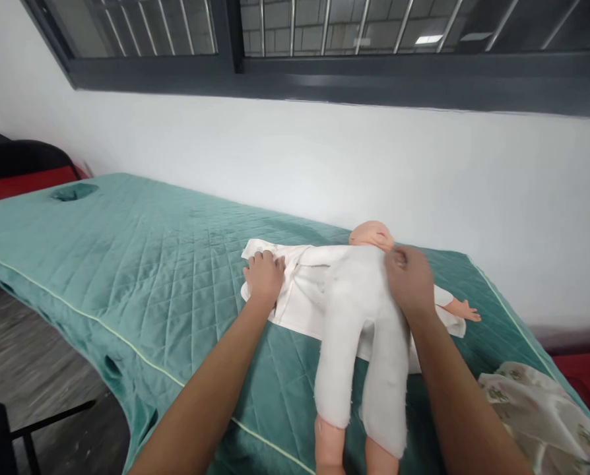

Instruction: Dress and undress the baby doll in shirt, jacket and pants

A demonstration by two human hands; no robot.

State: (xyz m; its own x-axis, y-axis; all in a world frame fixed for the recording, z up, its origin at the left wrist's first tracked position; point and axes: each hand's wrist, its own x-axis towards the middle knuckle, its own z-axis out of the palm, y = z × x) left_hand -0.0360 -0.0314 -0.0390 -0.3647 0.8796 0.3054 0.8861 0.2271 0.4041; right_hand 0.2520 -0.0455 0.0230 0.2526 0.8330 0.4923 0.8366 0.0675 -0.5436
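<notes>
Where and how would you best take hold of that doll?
The doll is probably best held around its white torso, coming in from left and right. It lies flat, legs toward the person, and the torso is broader than either leg. The right hand is at the upper torso; the left hand is on the white garment.

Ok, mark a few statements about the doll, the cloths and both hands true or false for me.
1. The doll lies on the green cover. True.
2. The left hand is on the white garment. True.
3. The right hand is at the doll's lower leg. False: it is at the upper body.
4. The patterned cloth lies left of the doll. False: it lies to the right.
</notes>
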